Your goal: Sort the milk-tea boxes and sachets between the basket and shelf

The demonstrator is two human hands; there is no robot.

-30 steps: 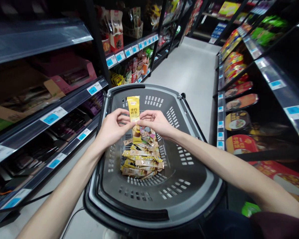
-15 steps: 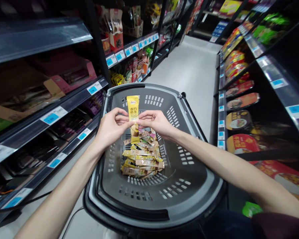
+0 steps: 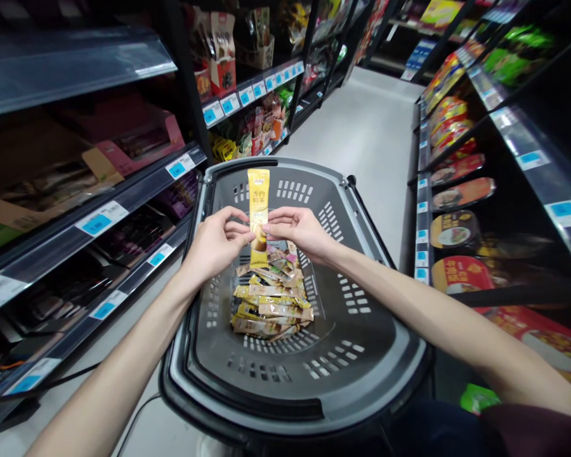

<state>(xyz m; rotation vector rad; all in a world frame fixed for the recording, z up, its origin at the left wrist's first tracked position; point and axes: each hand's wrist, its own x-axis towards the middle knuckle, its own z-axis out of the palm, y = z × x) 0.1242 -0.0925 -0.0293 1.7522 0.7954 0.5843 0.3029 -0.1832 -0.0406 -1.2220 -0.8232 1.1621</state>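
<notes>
Between my two hands a yellow milk tea sachet (image 3: pixel 259 202) stands upright, its printed front towards me. My left hand (image 3: pixel 219 238) pinches its left edge with thumb and fingers. On the opposite edge, my right hand (image 3: pixel 302 231) pinches it the same way. Both hands are above a grey shopping basket (image 3: pixel 371 374) with slotted walls and a black handle. Inside, below the held sachet, lies a loose pile of yellow and tan stick sachets (image 3: pixel 273 304).
Shelves with blue-and-white price tags (image 3: pixel 99 219) run along the left. To the right, a shelf holds packaged bowls (image 3: pixel 461 274) and bagged goods. A pale floor aisle (image 3: pixel 361 120) stretches ahead between them. A green packet (image 3: pixel 478 398) shows at lower right.
The sachet has risen slightly and its top has shifted a little to the right. My fingers now grip it lower down, with the hands slightly farther apart.
</notes>
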